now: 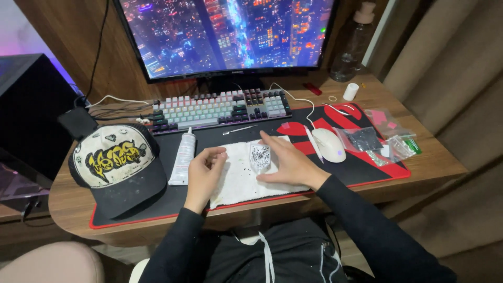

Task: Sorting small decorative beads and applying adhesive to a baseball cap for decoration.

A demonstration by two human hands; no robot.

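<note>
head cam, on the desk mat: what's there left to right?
Cap → glue tube → left hand → small clear bag on the white cloth → right hand → white mouse → plastic packets.

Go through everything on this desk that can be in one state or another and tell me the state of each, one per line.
monitor: switched on, showing a city picture
keyboard: backlit
glue tube: lying flat, nozzle toward the keyboard
cap: resting crown up
small bag: standing on the white cloth
left hand: fingers curled, holding nothing visible
right hand: open, against the small bag
bottle: upright, capped
</note>
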